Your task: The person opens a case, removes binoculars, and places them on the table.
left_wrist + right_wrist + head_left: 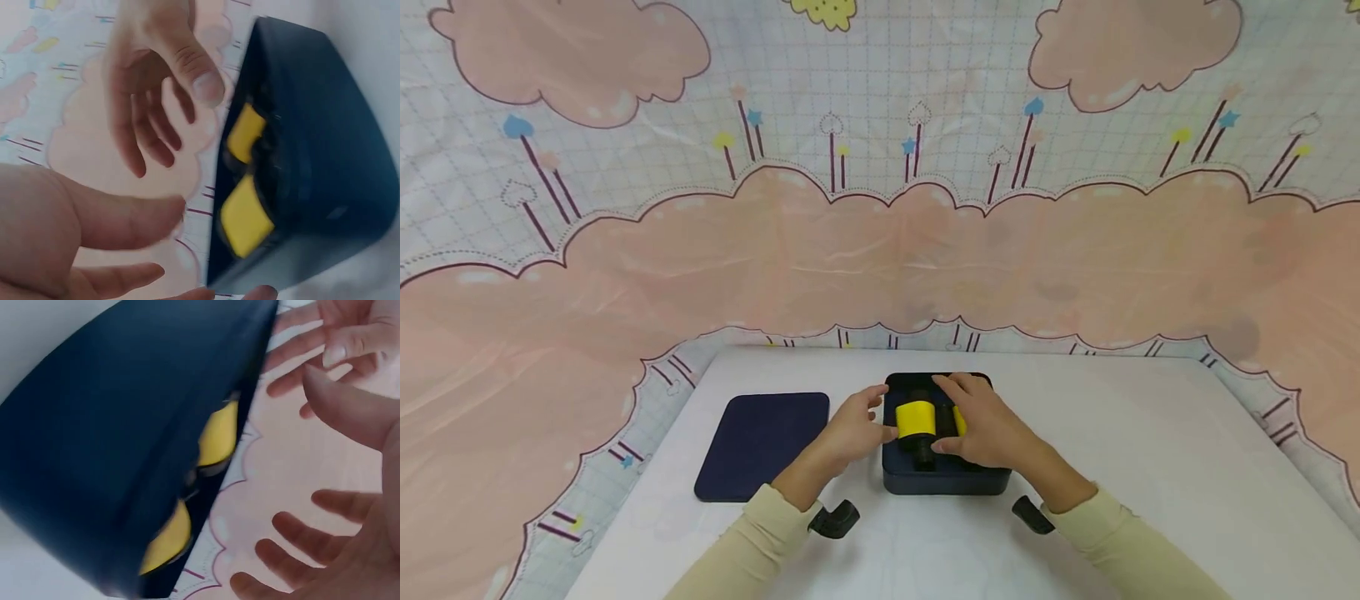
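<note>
A dark navy, round-cornered box [946,482] stands without a lid on the table. Inside lies a black rod-like thing with a wide yellow band [916,419]; beside it is a second yellow-banded thing [959,421], mostly hidden behind my right hand. At the box's left side is my left hand [853,429], fingers spread and grasping nothing. My right hand [988,423] is over the right part of the box, its fingers loosely bent. In the right wrist view its fingers [294,540] are apart with nothing between them. Both yellow bands [247,217] also show in the left wrist view.
A flat navy lid-like panel [763,446] lies on the white table [1150,467] left of the box. Behind the table hangs a patterned cloth [880,258] with pink clouds. Black devices [835,519] are worn at both wrists, below the light sleeves [737,542].
</note>
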Demonstrator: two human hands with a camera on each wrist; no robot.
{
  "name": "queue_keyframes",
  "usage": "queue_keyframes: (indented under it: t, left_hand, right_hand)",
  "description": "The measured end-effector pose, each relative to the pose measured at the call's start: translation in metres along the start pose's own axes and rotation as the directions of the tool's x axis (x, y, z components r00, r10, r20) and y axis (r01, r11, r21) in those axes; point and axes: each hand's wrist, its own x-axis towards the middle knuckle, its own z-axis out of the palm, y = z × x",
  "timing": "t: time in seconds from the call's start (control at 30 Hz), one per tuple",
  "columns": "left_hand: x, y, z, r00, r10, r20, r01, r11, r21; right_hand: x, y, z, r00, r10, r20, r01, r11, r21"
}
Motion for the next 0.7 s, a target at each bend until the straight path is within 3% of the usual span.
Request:
queue_keyframes:
  t: [0.23, 0.7]
  left_hand:
    - [0.006, -0.017, 0.009, 0.999, -0.041, 0.024, 0.042, 0.999, -0.012]
    - [0.006, -0.03, 0.01, 0.997, -0.045, 0.057, 0.049, 0.996, -0.074]
  right_hand:
    - [0.004, 0.005, 0.016, 0.994, -0.109, 0.023, 0.111, 0.969, -0.221]
    - [0.018, 0.016, 0.027, 0.989, -0.092, 0.115, 0.124, 0.94, -0.318]
